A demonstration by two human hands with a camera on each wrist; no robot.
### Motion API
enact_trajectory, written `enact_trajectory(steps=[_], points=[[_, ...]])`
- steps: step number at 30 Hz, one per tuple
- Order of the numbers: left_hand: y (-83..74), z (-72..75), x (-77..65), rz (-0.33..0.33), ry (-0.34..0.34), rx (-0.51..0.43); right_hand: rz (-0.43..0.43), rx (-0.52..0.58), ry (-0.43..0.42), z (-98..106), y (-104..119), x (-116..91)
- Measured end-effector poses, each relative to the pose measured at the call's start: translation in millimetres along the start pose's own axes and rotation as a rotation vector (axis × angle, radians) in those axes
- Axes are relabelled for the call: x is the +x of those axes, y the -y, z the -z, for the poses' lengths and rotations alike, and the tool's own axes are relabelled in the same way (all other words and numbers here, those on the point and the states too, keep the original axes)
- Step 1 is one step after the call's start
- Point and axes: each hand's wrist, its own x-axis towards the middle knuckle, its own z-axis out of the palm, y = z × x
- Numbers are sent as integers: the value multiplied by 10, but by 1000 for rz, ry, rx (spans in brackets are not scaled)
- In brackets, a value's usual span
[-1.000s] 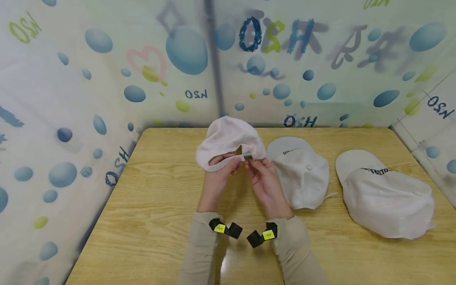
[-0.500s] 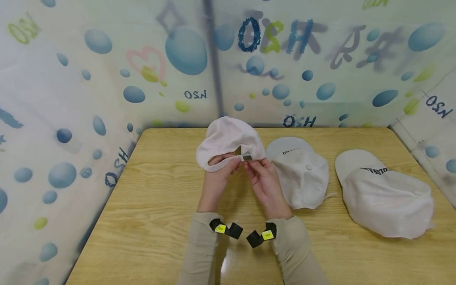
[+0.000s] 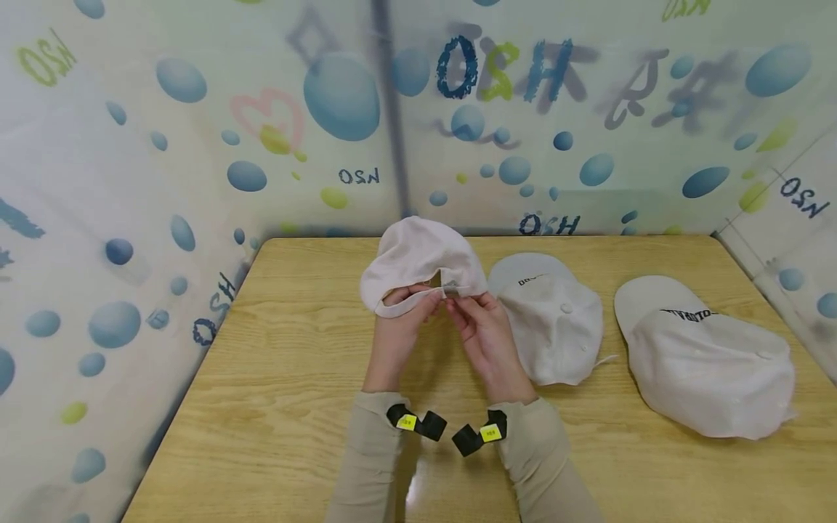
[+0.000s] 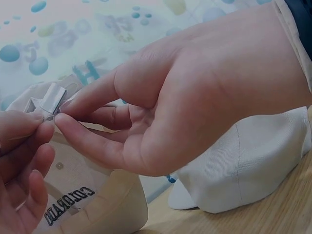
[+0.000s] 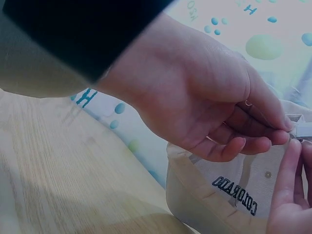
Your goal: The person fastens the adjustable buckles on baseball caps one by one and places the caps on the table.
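A white baseball cap (image 3: 418, 247) is held up above the table's back part, its rear opening and strap toward me. My left hand (image 3: 395, 338) pinches the strap, some fingers reaching inside the opening. Beside it, my right hand (image 3: 490, 345) pinches the strap by the metal buckle (image 3: 451, 289). In the left wrist view the silver buckle (image 4: 52, 99) stands tilted up between both hands' fingertips. Dark COLORADO lettering (image 5: 236, 195) shows on the cap below the fingers in the right wrist view. Fingertips partly hide the strap's end.
Two more white caps lie on the wooden table (image 3: 275, 378) to the right: a nearer cap (image 3: 556, 327) close to my right hand, and a farther cap (image 3: 713, 363) toward the right edge. A patterned wall (image 3: 556, 145) stands behind the table.
The buckle by my right fingertips looked dark earlier and now looks lighter, sitting slightly farther left. Both hands and the cap stay nearly in place.
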Motion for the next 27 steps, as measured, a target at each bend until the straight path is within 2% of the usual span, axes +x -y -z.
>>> enact_trajectory(steps=[10,17,23,27], points=[[-32,2,-16,25,6,34,26,-48,-37,-10,-7,-4],[-13,16,2,21,12,22,40,-65,-26,-1,-18,6],[10,29,8,24,-2,-3,39,-95,-30,-6,-14,2],[9,36,-1,39,-36,2,48,-125,-45,-22,-15,-2]])
